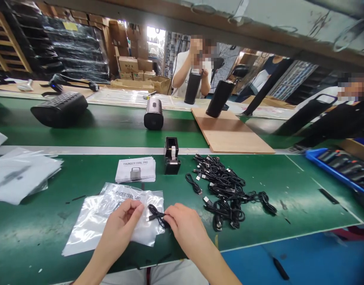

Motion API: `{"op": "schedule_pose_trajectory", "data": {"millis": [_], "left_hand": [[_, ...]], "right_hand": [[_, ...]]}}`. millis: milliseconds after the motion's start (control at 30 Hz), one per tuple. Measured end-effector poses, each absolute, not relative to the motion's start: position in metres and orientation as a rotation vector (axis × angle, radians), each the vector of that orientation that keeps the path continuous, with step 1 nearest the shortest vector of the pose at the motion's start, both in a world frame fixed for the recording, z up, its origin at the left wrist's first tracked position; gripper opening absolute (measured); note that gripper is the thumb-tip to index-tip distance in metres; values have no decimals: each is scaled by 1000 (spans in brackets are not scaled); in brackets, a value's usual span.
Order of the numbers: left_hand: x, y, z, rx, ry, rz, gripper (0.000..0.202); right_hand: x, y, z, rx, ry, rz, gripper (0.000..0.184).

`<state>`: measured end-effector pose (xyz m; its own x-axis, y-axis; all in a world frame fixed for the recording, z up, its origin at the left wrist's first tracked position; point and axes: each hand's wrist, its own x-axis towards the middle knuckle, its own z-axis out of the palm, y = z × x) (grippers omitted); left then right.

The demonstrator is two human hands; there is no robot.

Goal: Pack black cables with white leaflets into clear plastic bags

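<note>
My right hand (186, 225) is closed on a bundled black USB cable (154, 213), whose plug points left over the plastic. My left hand (121, 225) pinches the edge of a clear plastic bag (152, 235), its thumb and forefinger pressed together just left of the cable. A printed leaflet shows through the plastic above the left hand. More flat bags (81, 227) lie beneath, on the green table (182, 190). Right of my hands is a heap of bundled black cables (223, 182), and one loose cable (193, 183) sits at its left side.
Behind the bags are a stack of leaflets (136, 169) and a tape dispenser (172, 156). Filled bags (18, 174) lie at left. Black speakers (59, 110) and a wooden board (229, 130) occupy the far strip. A blue tray (327, 166) stands right; a co-worker (184, 71) handles a speaker opposite.
</note>
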<state>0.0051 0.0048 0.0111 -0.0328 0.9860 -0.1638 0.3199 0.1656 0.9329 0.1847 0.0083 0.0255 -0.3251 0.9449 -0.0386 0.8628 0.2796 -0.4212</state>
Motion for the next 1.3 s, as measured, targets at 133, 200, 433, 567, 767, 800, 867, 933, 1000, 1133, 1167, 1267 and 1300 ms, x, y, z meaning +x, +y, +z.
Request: {"op": "schedule_pose_trajectory", "data": {"millis": [133, 200, 433, 567, 767, 800, 867, 933, 1000, 1133, 1167, 1267, 1300], "left_hand": [[3, 4, 18, 1375, 1555, 992, 25], [2, 4, 20, 1408, 1559, 993, 25], [-6, 5, 21, 1301, 1537, 1015, 28], [-7, 4, 19, 1271, 1529, 1018, 31], [-5, 2, 22, 1344, 1491, 1118, 25], [-6, 4, 26, 1340, 1488, 1159, 25], [-11, 8, 37, 1322, 1504, 1249, 26], [-18, 13, 51, 1316, 1559, 1317, 28], [-26, 17, 64, 1315, 1625, 1379, 29], [-44, 24, 72, 1293, 1435, 1552, 42], [-48, 26, 72, 1271, 1332, 1551, 57], [-54, 29, 70, 1154, 1058, 1374, 88], [-54, 29, 70, 1114, 995, 1309, 85]], "right_hand": [[175, 14, 30, -1551, -2533, 145, 11], [168, 15, 31, -1514, -2494, 9, 13], [169, 13, 44, -1313, -2522, 2, 14], [166, 17, 43, -1302, -2557, -20, 15], [138, 26, 47, -1491, -2281, 552, 18], [135, 28, 52, -1443, -2232, 702, 25], [132, 33, 67, -1277, -2192, 961, 36], [129, 42, 87, -1124, -2221, 1082, 31], [123, 52, 110, -1064, -2317, 1031, 17], [109, 74, 158, -880, -2563, 804, 11], [106, 77, 169, -829, -2620, 749, 11], [105, 82, 193, -748, -2751, 652, 11], [107, 82, 198, -727, -2780, 666, 10]]}}
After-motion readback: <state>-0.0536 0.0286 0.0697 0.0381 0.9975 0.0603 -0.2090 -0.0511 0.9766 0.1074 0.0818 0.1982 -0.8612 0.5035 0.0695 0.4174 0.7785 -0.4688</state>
